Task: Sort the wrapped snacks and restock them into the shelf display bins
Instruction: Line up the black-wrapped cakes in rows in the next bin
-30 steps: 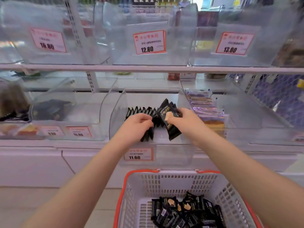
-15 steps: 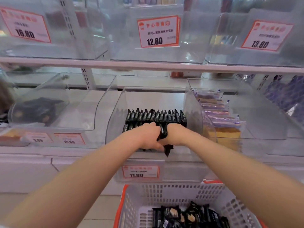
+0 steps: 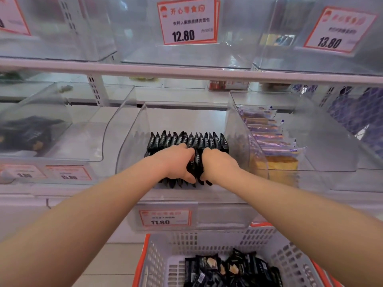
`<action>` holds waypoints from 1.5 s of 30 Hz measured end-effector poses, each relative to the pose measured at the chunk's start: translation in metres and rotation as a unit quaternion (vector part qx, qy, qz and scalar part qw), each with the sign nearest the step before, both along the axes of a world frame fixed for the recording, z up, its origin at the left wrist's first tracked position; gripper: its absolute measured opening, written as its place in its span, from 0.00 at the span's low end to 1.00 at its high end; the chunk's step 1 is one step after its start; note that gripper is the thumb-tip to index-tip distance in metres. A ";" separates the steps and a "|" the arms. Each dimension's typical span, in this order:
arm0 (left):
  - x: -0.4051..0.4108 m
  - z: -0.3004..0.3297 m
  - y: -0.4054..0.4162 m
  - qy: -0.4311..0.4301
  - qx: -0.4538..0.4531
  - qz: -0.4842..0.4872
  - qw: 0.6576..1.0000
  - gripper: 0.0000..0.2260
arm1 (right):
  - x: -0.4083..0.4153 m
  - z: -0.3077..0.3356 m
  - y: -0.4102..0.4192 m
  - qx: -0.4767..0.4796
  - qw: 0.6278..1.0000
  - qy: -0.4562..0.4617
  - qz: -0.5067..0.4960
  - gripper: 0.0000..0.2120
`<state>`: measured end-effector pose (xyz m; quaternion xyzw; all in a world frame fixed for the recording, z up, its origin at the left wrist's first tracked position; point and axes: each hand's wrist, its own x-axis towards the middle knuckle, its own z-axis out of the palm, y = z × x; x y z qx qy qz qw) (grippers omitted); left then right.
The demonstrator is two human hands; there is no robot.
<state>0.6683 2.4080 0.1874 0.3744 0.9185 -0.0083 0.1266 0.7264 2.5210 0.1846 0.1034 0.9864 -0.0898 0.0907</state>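
Both hands are closing on one black snack packet (image 3: 196, 162) standing upright in the clear bin (image 3: 132, 146): left hand (image 3: 176, 162) and right hand (image 3: 217, 164) flanking it equally, fingers curled, row (image 3: 187, 140) just behind.

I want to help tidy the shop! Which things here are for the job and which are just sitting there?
For the job:
left hand
right hand
black snack packs
clear middle bin
basket of more black packs

Just sitting there:
purple-wrapped cakes
12.80 price tag
13.80 price tag
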 end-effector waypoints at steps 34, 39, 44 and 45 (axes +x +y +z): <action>0.159 0.038 -0.025 0.115 0.115 -0.211 0.964 0.10 | 0.178 0.043 0.053 -0.254 0.944 0.075 0.195 0.04; 0.186 -0.046 0.010 -0.014 -0.007 -0.208 0.978 0.11 | 0.198 -0.051 0.094 -0.197 0.970 -0.057 0.132 0.06; 0.198 -0.150 0.035 -0.093 -0.100 -0.170 0.976 0.12 | 0.221 -0.146 0.141 -0.105 0.969 -0.200 0.098 0.11; 0.201 -0.169 0.039 -0.113 -0.110 -0.159 0.975 0.12 | 0.227 -0.161 0.149 -0.101 0.966 -0.219 0.091 0.11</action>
